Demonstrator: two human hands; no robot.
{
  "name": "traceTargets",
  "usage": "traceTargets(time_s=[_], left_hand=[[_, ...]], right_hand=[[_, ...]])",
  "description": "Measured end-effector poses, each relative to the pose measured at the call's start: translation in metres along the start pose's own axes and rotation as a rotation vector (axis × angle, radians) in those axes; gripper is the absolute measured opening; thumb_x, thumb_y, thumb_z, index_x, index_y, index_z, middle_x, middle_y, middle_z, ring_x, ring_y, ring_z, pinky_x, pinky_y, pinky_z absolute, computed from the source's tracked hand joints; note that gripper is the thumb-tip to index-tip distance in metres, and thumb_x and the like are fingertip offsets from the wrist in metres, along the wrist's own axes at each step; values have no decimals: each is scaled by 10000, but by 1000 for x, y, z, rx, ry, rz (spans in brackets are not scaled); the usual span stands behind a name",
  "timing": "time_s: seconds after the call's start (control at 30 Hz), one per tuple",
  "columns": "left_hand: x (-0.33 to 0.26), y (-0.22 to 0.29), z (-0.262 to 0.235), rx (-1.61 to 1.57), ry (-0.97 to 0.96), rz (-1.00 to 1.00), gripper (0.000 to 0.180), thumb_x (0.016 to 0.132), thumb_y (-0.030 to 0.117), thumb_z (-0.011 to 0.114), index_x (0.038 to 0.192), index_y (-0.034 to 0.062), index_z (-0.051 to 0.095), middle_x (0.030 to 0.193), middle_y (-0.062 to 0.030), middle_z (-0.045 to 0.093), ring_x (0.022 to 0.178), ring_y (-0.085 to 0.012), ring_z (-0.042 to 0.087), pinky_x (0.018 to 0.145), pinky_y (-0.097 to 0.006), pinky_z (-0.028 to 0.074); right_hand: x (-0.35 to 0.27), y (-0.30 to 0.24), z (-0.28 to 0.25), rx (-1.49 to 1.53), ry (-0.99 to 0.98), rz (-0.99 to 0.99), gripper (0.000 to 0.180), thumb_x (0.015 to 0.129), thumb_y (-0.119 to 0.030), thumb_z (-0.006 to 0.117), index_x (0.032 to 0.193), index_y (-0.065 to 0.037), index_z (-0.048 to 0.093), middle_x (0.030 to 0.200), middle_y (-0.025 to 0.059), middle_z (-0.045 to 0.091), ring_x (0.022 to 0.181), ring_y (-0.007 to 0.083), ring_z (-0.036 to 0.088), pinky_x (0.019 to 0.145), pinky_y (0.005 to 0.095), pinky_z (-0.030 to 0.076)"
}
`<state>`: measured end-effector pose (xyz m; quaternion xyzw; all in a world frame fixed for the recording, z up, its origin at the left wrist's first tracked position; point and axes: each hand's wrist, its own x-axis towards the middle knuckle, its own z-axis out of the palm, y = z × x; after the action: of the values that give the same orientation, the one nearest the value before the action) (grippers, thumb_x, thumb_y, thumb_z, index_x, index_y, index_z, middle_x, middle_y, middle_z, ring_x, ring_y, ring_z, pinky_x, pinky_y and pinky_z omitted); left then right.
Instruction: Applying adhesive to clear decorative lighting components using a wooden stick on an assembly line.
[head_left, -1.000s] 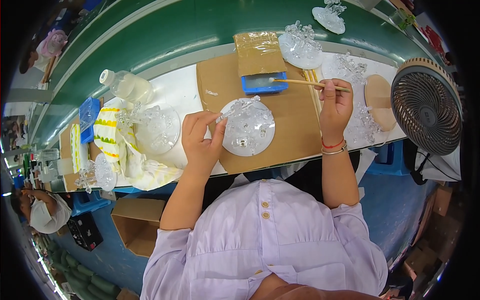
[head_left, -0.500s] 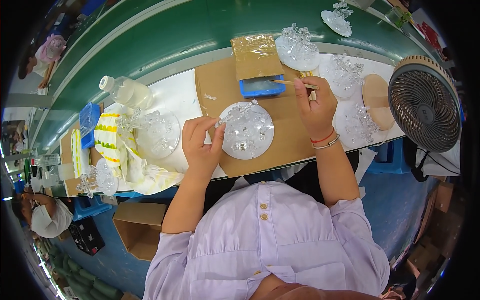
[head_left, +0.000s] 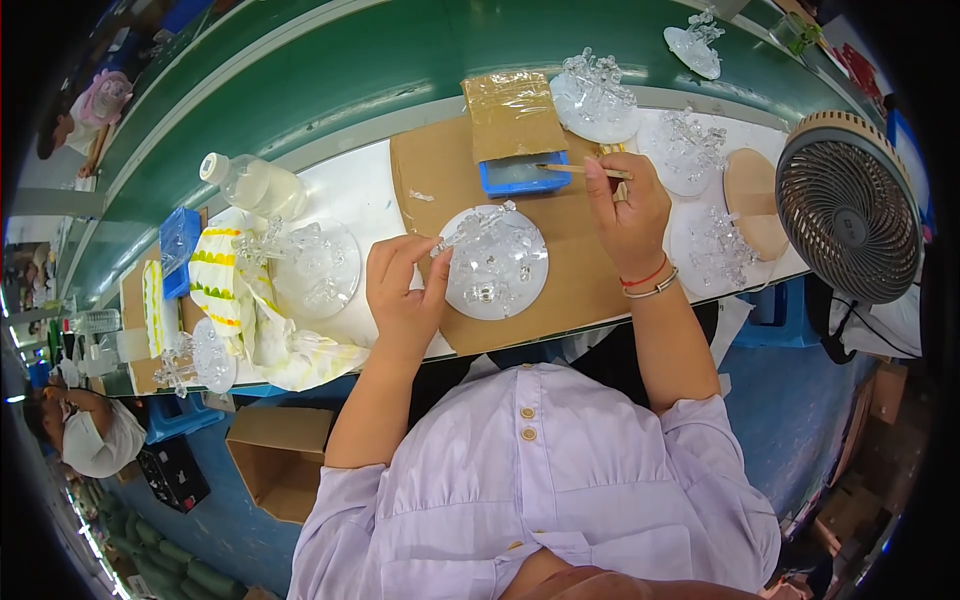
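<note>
My right hand point(head_left: 637, 215) grips a thin wooden stick point(head_left: 600, 173) between thumb and fingers. The stick's tip reaches over a small blue tray point(head_left: 497, 189) of pale, translucent material, partly covered by a taped cardboard flap point(head_left: 513, 110). My left hand point(head_left: 405, 285) pinches a clear plastic piece at the upper left edge of a clear ornament. That ornament point(head_left: 497, 262), a round disc with clear sprigs on it, lies on a brown cardboard sheet point(head_left: 580, 285) between my hands. Whether the pinched piece is joined to it I cannot tell.
More clear ornaments stand left point(head_left: 315, 265) and right point(head_left: 690, 150). A bottle of pale liquid point(head_left: 262, 188) and a striped cloth point(head_left: 215, 268) are at the left, a fan point(head_left: 850, 215) at the right. Behind the worktable runs a green surface point(head_left: 400, 60) carrying another ornament point(head_left: 693, 50).
The stick's tip has shifted slightly left and down over the blue tray. On the green surface, the far ornament has slid to the right. My left hand has hardly moved.
</note>
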<state>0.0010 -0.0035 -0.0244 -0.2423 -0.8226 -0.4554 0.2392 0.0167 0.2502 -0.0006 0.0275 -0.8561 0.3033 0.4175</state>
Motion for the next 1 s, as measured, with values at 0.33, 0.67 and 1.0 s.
traceTargets(time_s=[0.33,0.67,1.0], left_hand=[[-1,2,1,-29,-24,-44,189,722,19,757,886,40,666,876,-93,640,816,-249,591,718,-322,472],[1,2,-1,-21,-8,-34,177,725,30,759,879,42,673,864,-89,641,815,-245,589,721,-318,468],[-1,4,-4,-15,-27,-68,173,732,45,759,885,41,679,867,-90,638,825,-240,586,729,-314,468]], right_hand=[[3,-3,2,44,-33,-21,130,872,-89,689,903,-24,581,794,80,598,596,144,570,536,249,443],[-5,2,-1,262,87,309,102,932,-109,622,917,-25,567,767,50,643,690,80,620,587,194,447],[-27,10,-14,406,124,333,93,969,-103,549,968,-16,516,837,60,627,630,44,485,594,174,419]])
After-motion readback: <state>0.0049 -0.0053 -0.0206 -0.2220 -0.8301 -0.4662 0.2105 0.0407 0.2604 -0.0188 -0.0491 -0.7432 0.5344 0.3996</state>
